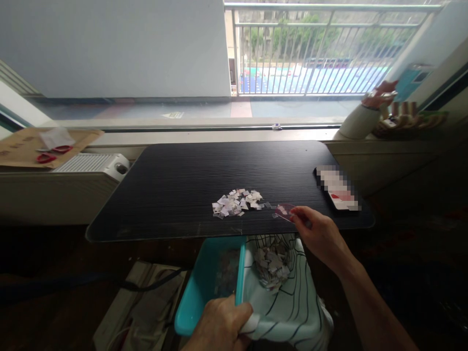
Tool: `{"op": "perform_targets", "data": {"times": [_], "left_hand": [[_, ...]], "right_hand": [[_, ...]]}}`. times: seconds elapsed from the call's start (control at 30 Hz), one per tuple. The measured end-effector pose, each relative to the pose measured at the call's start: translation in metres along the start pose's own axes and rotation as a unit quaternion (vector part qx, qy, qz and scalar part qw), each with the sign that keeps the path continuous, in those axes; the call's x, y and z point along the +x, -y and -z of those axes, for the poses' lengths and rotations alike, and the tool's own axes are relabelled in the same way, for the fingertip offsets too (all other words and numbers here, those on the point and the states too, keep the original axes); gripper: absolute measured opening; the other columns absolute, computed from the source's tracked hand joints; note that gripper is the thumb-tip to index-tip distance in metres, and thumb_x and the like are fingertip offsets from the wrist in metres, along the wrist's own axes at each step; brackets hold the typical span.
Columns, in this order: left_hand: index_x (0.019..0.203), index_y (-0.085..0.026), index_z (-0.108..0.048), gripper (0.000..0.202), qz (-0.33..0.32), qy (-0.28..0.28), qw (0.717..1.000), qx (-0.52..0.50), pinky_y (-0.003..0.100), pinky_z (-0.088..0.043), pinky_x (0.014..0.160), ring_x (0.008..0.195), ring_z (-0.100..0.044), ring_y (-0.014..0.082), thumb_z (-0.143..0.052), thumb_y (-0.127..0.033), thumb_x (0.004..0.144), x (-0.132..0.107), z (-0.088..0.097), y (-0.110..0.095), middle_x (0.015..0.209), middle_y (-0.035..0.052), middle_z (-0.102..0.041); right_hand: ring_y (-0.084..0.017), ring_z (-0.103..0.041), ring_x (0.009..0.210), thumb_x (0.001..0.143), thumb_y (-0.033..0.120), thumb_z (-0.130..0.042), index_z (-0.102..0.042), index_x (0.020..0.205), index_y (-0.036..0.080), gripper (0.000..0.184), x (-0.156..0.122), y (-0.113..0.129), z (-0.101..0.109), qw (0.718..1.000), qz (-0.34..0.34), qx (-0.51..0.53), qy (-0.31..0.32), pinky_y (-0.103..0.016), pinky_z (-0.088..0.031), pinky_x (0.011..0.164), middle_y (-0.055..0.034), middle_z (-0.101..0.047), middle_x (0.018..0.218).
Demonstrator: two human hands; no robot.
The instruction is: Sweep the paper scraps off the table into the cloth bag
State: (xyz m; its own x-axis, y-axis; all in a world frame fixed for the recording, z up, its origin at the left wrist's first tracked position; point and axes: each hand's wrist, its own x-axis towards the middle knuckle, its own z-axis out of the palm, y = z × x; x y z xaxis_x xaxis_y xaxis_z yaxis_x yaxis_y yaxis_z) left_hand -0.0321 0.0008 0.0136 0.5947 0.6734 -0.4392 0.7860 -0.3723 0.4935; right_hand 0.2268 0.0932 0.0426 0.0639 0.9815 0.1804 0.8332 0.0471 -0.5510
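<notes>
My right hand point(318, 231) pinches a thin, see-through pinkish plastic disc point(283, 210) just above the table's near edge. A few small pieces lie at or under the disc. To its left, a loose pile of small whitish square pieces point(236, 202) is spread on the dark table. Below the edge, my left hand point(223, 317) is closed on the near rim of a turquoise bin point(193, 297), its thumb beside a striped cloth point(288, 317). A heap of similar pieces point(274, 265) rests on the cloth; more pieces point(228, 270) show dimly inside the bin.
A phone-like object point(338, 187), partly blurred out, lies at the right of the black table point(175, 170). Red-handled scissors point(54, 153) rest on brown paper at far left, above a white radiator point(93, 163). A white vase point(360, 119) stands on the right sill.
</notes>
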Motion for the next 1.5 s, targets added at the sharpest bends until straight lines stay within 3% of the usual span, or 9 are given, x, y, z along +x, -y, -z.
{"op": "perform_targets", "data": {"times": [0.17, 0.5, 0.6, 0.7, 0.83, 1.0, 1.2, 1.37, 1.5], "left_hand": [[0.077, -0.02, -0.056, 0.012, -0.01, 0.016, 1.0, 0.014, 0.026, -0.037, 0.059, 0.074, -0.059, 0.0198, -0.059, -0.013, 0.068, 0.006, 0.006, -0.004, 0.079, 0.002, -0.062], [0.08, -0.019, -0.061, 0.011, -0.131, 0.047, 0.988, 0.072, 0.027, -0.039, 0.053, 0.067, -0.061, 0.0238, -0.064, -0.027, 0.073, 0.029, 0.014, -0.034, 0.079, 0.0055, -0.064], [0.08, -0.019, -0.061, 0.011, -0.151, 0.037, 0.985, 0.072, 0.026, -0.041, 0.054, 0.068, -0.061, 0.0231, -0.063, -0.029, 0.075, 0.033, 0.016, -0.04, 0.079, 0.0053, -0.064], [0.08, -0.019, -0.061, 0.013, -0.158, 0.037, 0.984, 0.078, 0.026, -0.042, 0.054, 0.067, -0.062, 0.0227, -0.061, -0.032, 0.077, 0.034, 0.018, -0.044, 0.078, 0.0049, -0.064], [0.08, -0.02, -0.061, 0.012, -0.154, 0.029, 0.983, 0.099, 0.027, -0.043, 0.055, 0.068, -0.062, 0.0233, -0.06, -0.032, 0.077, 0.033, 0.019, -0.047, 0.078, 0.005, -0.064], [0.08, -0.02, -0.061, 0.01, -0.156, 0.006, 0.981, 0.112, 0.027, -0.043, 0.054, 0.067, -0.062, 0.0234, -0.06, -0.03, 0.078, 0.031, 0.021, -0.05, 0.077, 0.004, -0.064], [0.079, -0.021, -0.06, 0.011, -0.161, 0.001, 0.979, 0.122, 0.027, -0.043, 0.052, 0.066, -0.063, 0.0236, -0.061, -0.031, 0.077, 0.032, 0.02, -0.05, 0.076, 0.0037, -0.064], [0.079, -0.02, -0.06, 0.01, -0.162, -0.009, 0.979, 0.128, 0.028, -0.043, 0.052, 0.065, -0.063, 0.0242, -0.061, -0.031, 0.078, 0.033, 0.019, -0.049, 0.075, 0.004, -0.064], [0.078, -0.02, -0.059, 0.01, -0.161, -0.009, 0.979, 0.126, 0.028, -0.042, 0.051, 0.065, -0.063, 0.0243, -0.061, -0.03, 0.077, 0.033, 0.02, -0.049, 0.075, 0.0039, -0.064]], "right_hand": [[-0.019, -0.061, 0.075, 0.087, 0.029, -0.046, -0.065, 0.096, 0.02, 0.023, 0.006, -0.001, -0.001, 1.0, 0.017, -0.021, 0.002, -0.029, -0.046, 0.068, -0.0055, -0.069, 0.084], [-0.018, -0.063, 0.075, 0.087, 0.029, -0.048, -0.068, 0.097, 0.023, 0.024, 0.008, -0.001, 0.006, 0.997, 0.067, -0.011, 0.042, -0.027, -0.047, 0.068, -0.0037, -0.07, 0.085], [-0.018, -0.064, 0.077, 0.087, 0.031, -0.048, -0.068, 0.097, 0.023, 0.024, -0.001, -0.008, 0.007, 0.998, 0.055, -0.002, 0.019, -0.027, -0.048, 0.069, -0.0037, -0.07, 0.085], [-0.018, -0.064, 0.079, 0.087, 0.031, -0.048, -0.068, 0.098, 0.021, 0.024, -0.009, -0.013, 0.008, 0.999, 0.044, 0.007, -0.002, -0.028, -0.049, 0.07, -0.0051, -0.069, 0.088], [-0.016, -0.063, 0.074, 0.088, 0.03, -0.049, -0.067, 0.099, 0.022, 0.023, -0.013, -0.012, 0.007, 0.995, 0.054, 0.052, 0.067, -0.026, -0.049, 0.068, -0.0041, -0.068, 0.086], [-0.018, -0.062, 0.077, 0.087, 0.03, -0.051, -0.067, 0.099, 0.02, 0.023, -0.006, -0.01, 0.004, 0.997, 0.058, 0.045, 0.017, -0.028, -0.047, 0.072, -0.005, -0.068, 0.086], [-0.014, -0.06, 0.066, 0.086, 0.032, -0.052, -0.068, 0.097, 0.022, 0.021, -0.012, -0.01, 0.003, 0.992, 0.066, 0.062, 0.085, -0.025, -0.046, 0.063, -0.0023, -0.067, 0.08], [-0.015, -0.06, 0.069, 0.086, 0.03, -0.052, -0.068, 0.099, 0.021, 0.022, -0.005, -0.008, -0.003, 0.995, 0.073, 0.057, 0.038, -0.026, -0.046, 0.065, -0.0038, -0.067, 0.08], [-0.015, -0.062, 0.072, 0.086, 0.03, -0.052, -0.069, 0.096, 0.023, 0.02, -0.007, -0.005, -0.001, 0.988, 0.09, 0.079, 0.1, -0.024, -0.048, 0.066, -0.003, -0.069, 0.085]]}}
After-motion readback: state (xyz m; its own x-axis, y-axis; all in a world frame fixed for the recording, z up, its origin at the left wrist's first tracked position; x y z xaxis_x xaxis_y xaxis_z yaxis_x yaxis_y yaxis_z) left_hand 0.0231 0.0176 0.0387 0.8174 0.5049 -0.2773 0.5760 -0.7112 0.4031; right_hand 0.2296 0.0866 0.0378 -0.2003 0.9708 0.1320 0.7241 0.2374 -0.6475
